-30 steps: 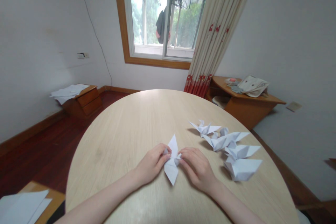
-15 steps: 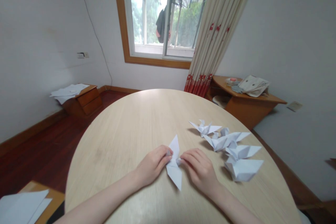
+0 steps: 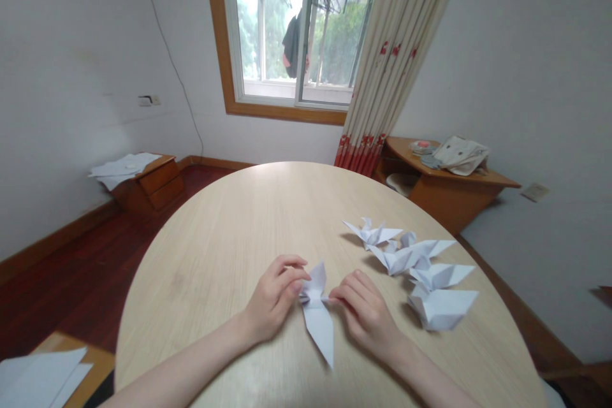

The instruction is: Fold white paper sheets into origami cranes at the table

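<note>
A white folded paper crane (image 3: pixel 318 322) lies between my hands, its two wings spread toward and away from me. My right hand (image 3: pixel 366 309) is closed, pinching the narrow right point of the crane between thumb and fingertips. At the left side, my left hand (image 3: pixel 276 296) has its fingers apart, the fingertips over the far wing's edge and the thumb beside the left point. Whether that thumb touches the paper I cannot tell. Several finished-looking paper cranes (image 3: pixel 444 311) stand in a row to the right of my right hand.
The round wooden table (image 3: pixel 215 236) fills the middle. White sheets (image 3: pixel 41 376) lie on a surface at lower left, with more paper on a small drawer cabinet (image 3: pixel 157 185). A corner desk (image 3: pixel 440 197) holds a cloth bag (image 3: pixel 461 154) near the curtain (image 3: pixel 382 70).
My left fingers have loosened and spread from the crane's left point. The crane's near wing now reaches closer to me and looks flatter. My right hand keeps its pinch.
</note>
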`<action>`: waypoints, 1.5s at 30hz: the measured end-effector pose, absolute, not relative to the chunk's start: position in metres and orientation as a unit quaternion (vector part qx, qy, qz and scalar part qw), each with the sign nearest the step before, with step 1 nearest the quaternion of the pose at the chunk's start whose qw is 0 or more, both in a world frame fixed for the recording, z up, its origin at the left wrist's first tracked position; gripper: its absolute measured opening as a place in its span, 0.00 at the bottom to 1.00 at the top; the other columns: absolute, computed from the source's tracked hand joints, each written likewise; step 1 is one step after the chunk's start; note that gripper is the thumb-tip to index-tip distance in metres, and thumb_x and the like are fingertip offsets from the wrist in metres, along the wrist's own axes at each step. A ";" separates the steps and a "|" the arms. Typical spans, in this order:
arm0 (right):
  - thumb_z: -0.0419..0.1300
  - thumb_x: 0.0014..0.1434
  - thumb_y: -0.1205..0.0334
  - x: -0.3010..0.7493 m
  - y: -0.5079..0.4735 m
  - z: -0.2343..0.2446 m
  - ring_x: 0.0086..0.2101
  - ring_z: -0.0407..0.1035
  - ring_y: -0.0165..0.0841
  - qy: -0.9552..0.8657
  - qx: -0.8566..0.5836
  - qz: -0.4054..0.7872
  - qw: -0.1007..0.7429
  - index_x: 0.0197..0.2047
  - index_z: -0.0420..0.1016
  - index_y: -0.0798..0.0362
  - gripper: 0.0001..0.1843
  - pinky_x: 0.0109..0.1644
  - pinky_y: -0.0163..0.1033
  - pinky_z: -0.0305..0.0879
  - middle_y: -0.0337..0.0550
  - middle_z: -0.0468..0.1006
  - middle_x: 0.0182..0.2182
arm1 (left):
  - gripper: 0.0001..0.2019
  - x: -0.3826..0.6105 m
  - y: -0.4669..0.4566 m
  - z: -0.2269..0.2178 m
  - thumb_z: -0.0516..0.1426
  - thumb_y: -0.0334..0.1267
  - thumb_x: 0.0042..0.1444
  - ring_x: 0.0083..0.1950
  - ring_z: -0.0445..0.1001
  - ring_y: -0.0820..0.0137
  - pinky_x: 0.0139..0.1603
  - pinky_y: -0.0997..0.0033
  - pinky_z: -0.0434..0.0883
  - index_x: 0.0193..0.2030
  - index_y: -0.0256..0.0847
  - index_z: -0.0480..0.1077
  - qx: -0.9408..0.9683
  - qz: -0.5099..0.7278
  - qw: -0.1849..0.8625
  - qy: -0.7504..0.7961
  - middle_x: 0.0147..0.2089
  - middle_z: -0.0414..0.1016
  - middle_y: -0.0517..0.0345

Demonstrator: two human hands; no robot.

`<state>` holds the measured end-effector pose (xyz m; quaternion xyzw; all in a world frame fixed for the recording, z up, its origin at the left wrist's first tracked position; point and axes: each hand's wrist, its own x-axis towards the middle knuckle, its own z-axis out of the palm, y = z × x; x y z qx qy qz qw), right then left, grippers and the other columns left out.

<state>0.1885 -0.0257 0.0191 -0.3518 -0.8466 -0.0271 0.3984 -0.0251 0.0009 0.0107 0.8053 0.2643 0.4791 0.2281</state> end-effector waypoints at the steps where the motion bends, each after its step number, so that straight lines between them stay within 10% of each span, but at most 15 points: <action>1: 0.50 0.67 0.68 0.189 -0.026 0.020 0.29 0.61 0.35 -0.850 -0.346 -0.024 0.397 0.31 0.70 0.54 0.13 0.32 0.39 0.56 0.42 0.71 0.24 | 0.17 -0.025 0.001 0.012 0.44 0.41 0.69 0.50 0.70 0.65 0.50 0.65 0.69 0.47 0.39 0.73 0.801 0.482 0.233 0.268 0.51 0.67 0.47; 12: 0.53 0.65 0.65 0.190 -0.025 0.017 0.29 0.64 0.34 -0.835 -0.380 -0.045 0.395 0.40 0.77 0.51 0.10 0.32 0.37 0.62 0.44 0.73 0.30 | 0.13 -0.026 0.006 0.012 0.49 0.33 0.66 0.41 0.74 0.68 0.42 0.70 0.72 0.48 0.39 0.74 0.818 0.443 0.230 0.285 0.40 0.74 0.51; 18: 0.46 0.69 0.58 0.188 -0.030 0.017 0.30 0.70 0.34 -0.795 -0.448 0.113 0.393 0.55 0.68 0.50 0.16 0.32 0.37 0.67 0.42 0.74 0.30 | 0.12 -0.026 0.008 0.008 0.50 0.31 0.64 0.38 0.74 0.70 0.38 0.73 0.72 0.50 0.40 0.72 0.797 0.467 0.202 0.324 0.38 0.74 0.53; 28: 0.50 0.64 0.45 0.187 -0.035 0.016 0.17 0.61 0.28 -0.727 -0.452 0.366 0.364 0.50 0.68 0.54 0.22 0.20 0.32 0.54 0.34 0.70 0.20 | 0.10 -0.026 0.012 0.011 0.52 0.32 0.63 0.35 0.73 0.72 0.35 0.75 0.71 0.47 0.39 0.72 0.765 0.485 0.197 0.376 0.38 0.73 0.54; 35: 0.48 0.66 0.48 0.186 -0.034 0.019 0.21 0.66 0.30 -0.734 -0.466 0.329 0.369 0.33 0.69 0.53 0.19 0.25 0.33 0.60 0.37 0.72 0.20 | 0.08 -0.030 0.018 0.014 0.56 0.39 0.59 0.32 0.73 0.70 0.32 0.73 0.70 0.32 0.39 0.73 0.686 0.501 0.284 0.445 0.30 0.74 0.56; 39: 0.47 0.67 0.50 0.187 -0.033 0.023 0.22 0.70 0.32 -0.738 -0.468 0.314 0.371 0.28 0.68 0.52 0.22 0.27 0.34 0.63 0.39 0.75 0.20 | 0.14 -0.029 0.024 0.015 0.60 0.42 0.53 0.28 0.72 0.72 0.29 0.74 0.70 0.44 0.38 0.71 0.590 0.526 0.403 0.462 0.28 0.72 0.62; 45: 0.47 0.67 0.57 0.189 -0.036 0.043 0.24 0.72 0.35 -0.775 -0.475 0.215 0.358 0.49 0.66 0.50 0.11 0.28 0.36 0.64 0.37 0.76 0.23 | 0.21 -0.041 0.037 0.025 0.65 0.42 0.45 0.22 0.68 0.75 0.24 0.76 0.67 0.45 0.37 0.69 0.563 0.501 0.522 0.400 0.24 0.67 0.67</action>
